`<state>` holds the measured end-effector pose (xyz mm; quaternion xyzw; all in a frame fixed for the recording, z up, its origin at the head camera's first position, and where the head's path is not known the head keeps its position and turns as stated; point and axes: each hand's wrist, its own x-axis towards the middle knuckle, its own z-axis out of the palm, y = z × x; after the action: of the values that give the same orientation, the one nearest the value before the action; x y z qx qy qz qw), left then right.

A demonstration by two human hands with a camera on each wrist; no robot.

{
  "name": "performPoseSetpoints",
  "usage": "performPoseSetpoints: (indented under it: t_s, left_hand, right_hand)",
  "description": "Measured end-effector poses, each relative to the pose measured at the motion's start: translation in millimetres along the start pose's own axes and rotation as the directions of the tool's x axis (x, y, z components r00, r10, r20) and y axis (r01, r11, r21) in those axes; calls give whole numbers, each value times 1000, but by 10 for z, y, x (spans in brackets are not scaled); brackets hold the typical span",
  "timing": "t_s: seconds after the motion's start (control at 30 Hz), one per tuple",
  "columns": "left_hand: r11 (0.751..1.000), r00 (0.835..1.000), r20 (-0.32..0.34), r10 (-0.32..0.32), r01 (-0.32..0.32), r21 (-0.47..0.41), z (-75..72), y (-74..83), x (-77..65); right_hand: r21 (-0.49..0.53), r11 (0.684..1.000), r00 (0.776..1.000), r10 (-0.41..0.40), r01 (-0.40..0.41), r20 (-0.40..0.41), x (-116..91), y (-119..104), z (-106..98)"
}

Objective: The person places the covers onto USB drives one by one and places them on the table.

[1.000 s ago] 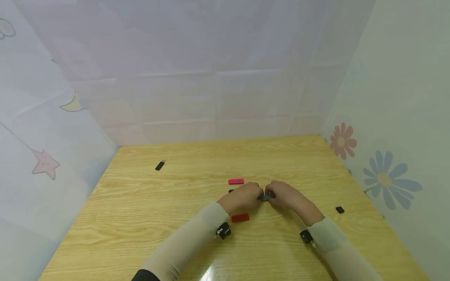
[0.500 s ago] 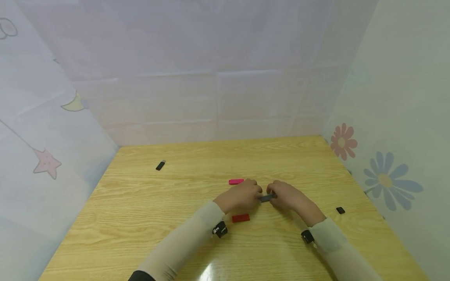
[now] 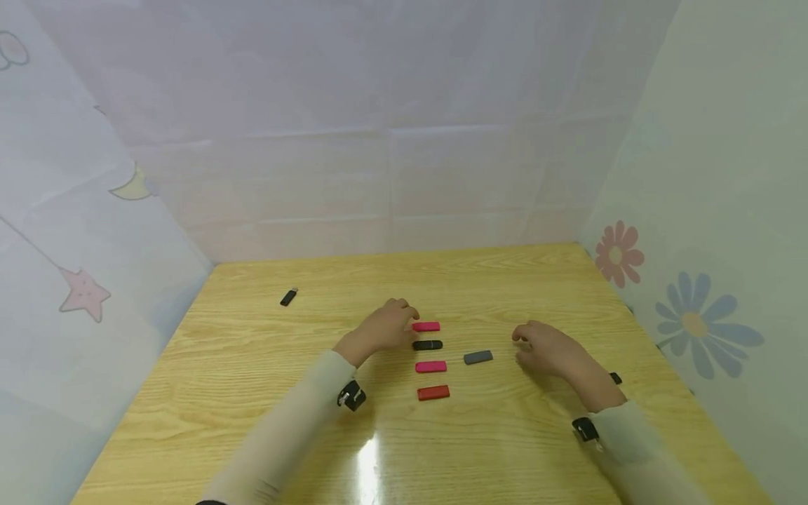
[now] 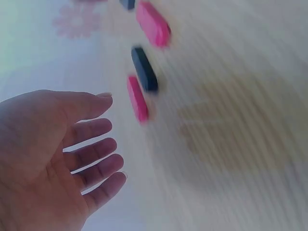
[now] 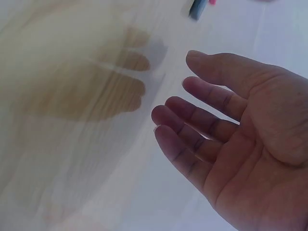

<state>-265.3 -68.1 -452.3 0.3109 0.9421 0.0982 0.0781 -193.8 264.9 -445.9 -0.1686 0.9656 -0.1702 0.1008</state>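
My left hand (image 3: pixel 385 327) hovers with relaxed fingers beside the far pink USB stick (image 3: pixel 426 327); the left wrist view shows nothing in its palm. Below that stick, a black USB stick (image 3: pixel 428 345), a second pink USB stick (image 3: pixel 431 367) and a red USB stick (image 3: pixel 433 393) lie in a column. To the right of this column a grey USB stick (image 3: pixel 477 357) rests on the table. Farther right is my right hand (image 3: pixel 554 352), apart from the grey stick. Its fingers are loosely bent and hold nothing in the right wrist view (image 5: pixel 255 144).
A black USB stick with its metal plug showing (image 3: pixel 289 297) lies at the back left of the wooden table (image 3: pixel 240 379). Partly behind the right forearm is a small black piece (image 3: pixel 616 378). Pale cloth walls (image 3: pixel 391 189) enclose the table's back and sides.
Both hands have let go of the grey USB stick, which now lies on the table. My left hand has moved left and slightly away from me, my right hand to the right.
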Motion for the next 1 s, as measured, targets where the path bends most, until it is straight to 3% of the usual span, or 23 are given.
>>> performPoseSetpoints:
  t_s: [0.23,0.47,0.77,1.0]
  left_hand:
    - [995,996,-32,-88,87,-38,-149,-427,-278]
    - [990,989,-80,-124,118,-74,-221,-739,-507]
    - [976,980,-103,-173,156,-152,-283,-991,-625]
    - [970,970,-102,-220,207,-127,-332,-1206,-694]
  right_hand:
    - [9,999,999,53,-53,-4,-240,260,-64]
    - [25,996,996,87,-87,6,-385,391,-104]
    - [15,996,996,92,-92,-19,-480,477,-121]
    - [-53,997,996,49,-53,-78,-541,552,-106]
